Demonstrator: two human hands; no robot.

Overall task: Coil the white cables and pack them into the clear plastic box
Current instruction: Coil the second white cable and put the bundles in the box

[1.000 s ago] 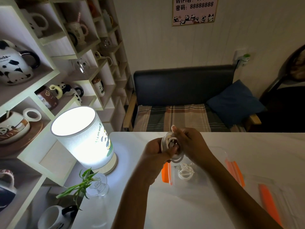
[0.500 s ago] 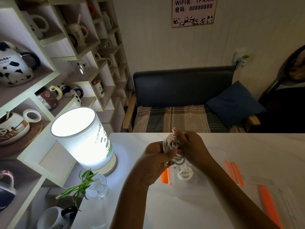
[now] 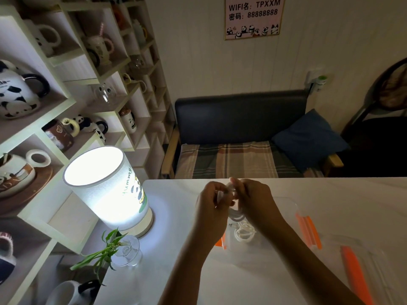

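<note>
Both hands hold one coiled white cable [image 3: 234, 213] in the air above the clear plastic box [image 3: 286, 208]. My left hand [image 3: 212, 205] grips the coil's left side. My right hand [image 3: 253, 199] pinches its top and right side, and most of the coil is hidden between the fingers. A second coiled white cable [image 3: 243, 233] lies inside the box, just below the hands. The box has orange clips [image 3: 308, 230] on its right side and one at its left [image 3: 220, 241].
A lit cylinder lamp [image 3: 103, 186] stands at the table's left. A glass vase with a green sprig [image 3: 126, 252] sits before it. The box's clear lid with an orange clip [image 3: 354, 274] lies at the right. Shelves of mugs [image 3: 66, 106] line the left wall.
Both hands have closed in tighter around the coil, and the left hand has risen to cover more of it. The coil stays above the box.
</note>
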